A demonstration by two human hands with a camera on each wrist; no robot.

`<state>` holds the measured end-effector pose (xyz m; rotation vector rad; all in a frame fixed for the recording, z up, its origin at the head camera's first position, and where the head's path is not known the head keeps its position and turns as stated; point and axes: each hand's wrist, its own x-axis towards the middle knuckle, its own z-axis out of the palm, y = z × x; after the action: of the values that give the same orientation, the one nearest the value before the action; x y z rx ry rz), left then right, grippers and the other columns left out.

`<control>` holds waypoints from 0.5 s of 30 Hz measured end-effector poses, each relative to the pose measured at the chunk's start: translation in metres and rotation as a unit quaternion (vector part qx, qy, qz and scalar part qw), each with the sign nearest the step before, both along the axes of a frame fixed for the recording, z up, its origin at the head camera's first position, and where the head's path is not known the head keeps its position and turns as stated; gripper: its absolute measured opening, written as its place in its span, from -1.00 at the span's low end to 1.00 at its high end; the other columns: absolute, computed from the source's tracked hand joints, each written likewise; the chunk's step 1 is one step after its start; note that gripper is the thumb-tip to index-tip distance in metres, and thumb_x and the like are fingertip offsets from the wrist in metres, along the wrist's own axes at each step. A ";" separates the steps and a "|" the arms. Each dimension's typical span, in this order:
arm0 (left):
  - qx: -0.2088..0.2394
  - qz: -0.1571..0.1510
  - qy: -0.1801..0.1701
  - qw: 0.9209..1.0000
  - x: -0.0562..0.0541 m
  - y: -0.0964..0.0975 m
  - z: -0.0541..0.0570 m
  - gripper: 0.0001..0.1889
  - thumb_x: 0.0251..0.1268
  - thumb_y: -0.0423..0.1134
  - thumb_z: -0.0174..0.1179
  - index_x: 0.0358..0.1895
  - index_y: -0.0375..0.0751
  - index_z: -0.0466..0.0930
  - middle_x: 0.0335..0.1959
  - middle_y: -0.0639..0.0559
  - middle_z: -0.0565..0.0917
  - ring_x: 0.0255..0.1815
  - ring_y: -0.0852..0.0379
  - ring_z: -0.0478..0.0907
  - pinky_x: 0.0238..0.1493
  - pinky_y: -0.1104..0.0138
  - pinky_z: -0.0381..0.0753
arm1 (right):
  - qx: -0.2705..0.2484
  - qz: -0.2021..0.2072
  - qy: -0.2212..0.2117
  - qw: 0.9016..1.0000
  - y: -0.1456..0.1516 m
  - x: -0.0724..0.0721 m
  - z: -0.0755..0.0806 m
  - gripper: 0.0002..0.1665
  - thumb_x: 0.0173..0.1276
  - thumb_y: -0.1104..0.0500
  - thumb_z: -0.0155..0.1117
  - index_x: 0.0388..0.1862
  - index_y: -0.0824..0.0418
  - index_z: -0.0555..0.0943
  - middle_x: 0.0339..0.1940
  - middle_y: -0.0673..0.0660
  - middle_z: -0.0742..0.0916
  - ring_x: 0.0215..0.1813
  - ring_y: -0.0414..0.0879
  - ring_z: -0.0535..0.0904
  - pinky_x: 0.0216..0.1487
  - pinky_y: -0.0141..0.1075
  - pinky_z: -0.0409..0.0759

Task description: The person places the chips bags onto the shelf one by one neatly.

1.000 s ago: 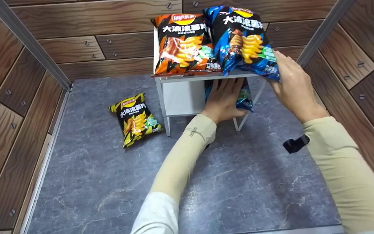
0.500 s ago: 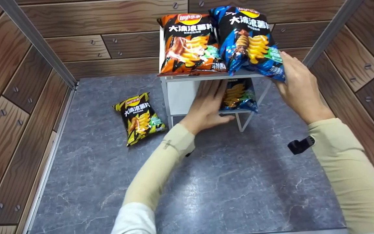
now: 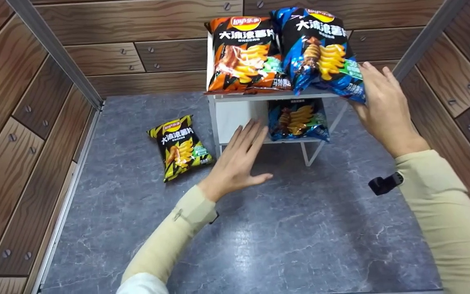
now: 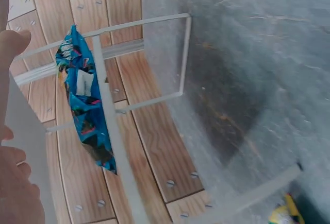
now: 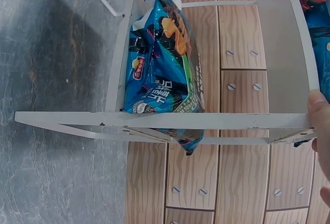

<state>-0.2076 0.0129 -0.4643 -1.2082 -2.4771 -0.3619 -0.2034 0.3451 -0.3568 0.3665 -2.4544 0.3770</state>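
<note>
My left hand (image 3: 237,163) is in front of the lower shelf, its fingers straight and spread, holding nothing. In the left wrist view, part of the left hand (image 4: 18,177) shows at the left edge. My right hand (image 3: 386,108) holds the right end of the white two-tier rack (image 3: 255,98) beside a blue chip bag (image 3: 320,49). The right wrist view shows the right thumb (image 5: 318,103) against the rack's corner. An orange chip bag (image 3: 245,57) lies left of the blue one on top. Another blue chip bag (image 3: 298,118) rests on the lower shelf's right side.
A yellow-and-black chip bag (image 3: 182,147) lies on the grey marbled floor (image 3: 300,228), left of the rack. Wood-patterned walls (image 3: 161,28) enclose the area, with a metal post (image 3: 55,53) at the left corner and another post (image 3: 435,36) at the right.
My left hand has let go of the lower blue chip bag and drawn back, down and to the left. That bag stays on the lower shelf. The right hand keeps its place at the rack.
</note>
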 end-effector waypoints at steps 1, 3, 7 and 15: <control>0.006 -0.003 0.001 1.000 0.002 -0.004 -0.002 0.19 0.12 0.40 0.24 0.59 -0.32 -0.10 0.62 -0.27 -0.03 0.65 -0.15 -0.12 0.65 0.01 -0.13 | -0.001 0.000 0.001 1.000 0.000 0.000 0.000 -0.30 0.35 0.17 0.36 0.43 0.30 0.40 0.37 0.32 0.55 0.48 0.16 0.39 0.60 0.06 0.13; 0.009 -0.002 0.001 1.000 0.004 -0.013 -0.005 0.17 0.13 0.39 0.23 0.59 -0.32 -0.10 0.62 -0.26 -0.05 0.66 -0.14 -0.14 0.65 0.02 -0.12 | -0.002 0.001 0.002 1.000 0.000 0.000 0.001 -0.29 0.34 0.17 0.37 0.43 0.29 0.41 0.36 0.32 0.56 0.49 0.15 0.38 0.60 0.08 0.11; 0.016 0.002 -0.002 1.000 0.008 -0.028 -0.012 0.16 0.15 0.35 0.25 0.59 -0.30 -0.11 0.63 -0.25 -0.07 0.66 -0.13 -0.16 0.66 0.03 -0.13 | -0.002 0.000 -0.002 1.000 0.001 0.001 0.001 -0.30 0.34 0.17 0.36 0.43 0.29 0.40 0.37 0.32 0.55 0.51 0.14 0.35 0.60 0.09 0.10; 0.039 -0.007 0.030 0.999 0.012 -0.052 -0.026 -0.08 0.33 0.14 0.19 0.56 -0.33 0.02 0.59 -0.28 0.08 0.63 -0.16 0.00 0.62 -0.01 0.03 | 0.003 0.000 -0.005 1.000 0.001 0.001 -0.001 -0.29 0.37 0.14 0.34 0.44 0.28 0.39 0.38 0.32 0.54 0.51 0.13 0.35 0.60 0.06 0.11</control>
<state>-0.1961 -0.0396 -0.4900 -1.1879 -2.3813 -0.4153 -0.2026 0.3457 -0.3574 0.3675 -2.4665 0.3719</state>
